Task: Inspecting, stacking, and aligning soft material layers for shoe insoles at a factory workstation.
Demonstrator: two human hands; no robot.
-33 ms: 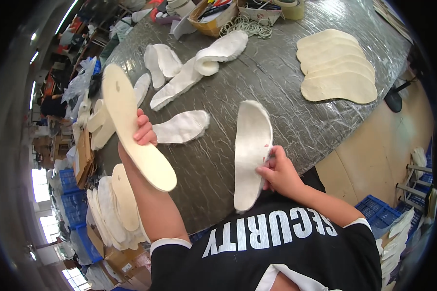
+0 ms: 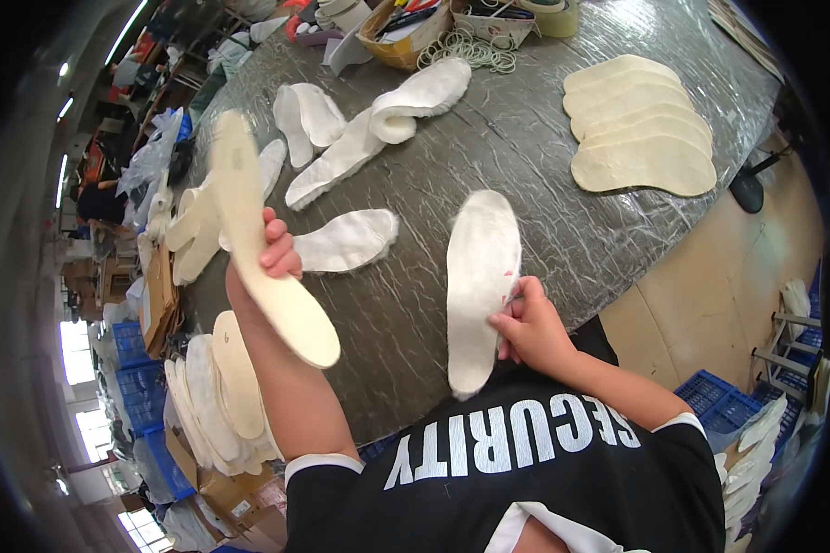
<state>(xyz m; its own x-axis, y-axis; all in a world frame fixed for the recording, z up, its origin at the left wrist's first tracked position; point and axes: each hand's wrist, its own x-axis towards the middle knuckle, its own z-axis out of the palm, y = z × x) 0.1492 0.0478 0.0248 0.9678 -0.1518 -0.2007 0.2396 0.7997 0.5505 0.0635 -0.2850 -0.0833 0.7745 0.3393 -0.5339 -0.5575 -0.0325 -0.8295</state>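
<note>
1. Cream, flat, foot-shaped insole [image 2: 245, 241] has swung right at its upper end; white, fleecy insole [image 2: 482, 286] has turned.
2. Left hand [image 2: 280, 251]: fingers grip cream insole mid-length.
3. Right hand [image 2: 531, 324]: fingers pinch white insole's right edge.
4. Both insoles are over grey, plastic-covered table [image 2: 387, 327].

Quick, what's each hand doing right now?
Left hand: closed, holding a cream insole.
Right hand: closed, pinching a white insole by its edge.

Tabletop [image 2: 526, 129] lies open between insole stack [image 2: 641, 134] and white insoles [image 2: 339, 168] — far left seems crowded.
</note>
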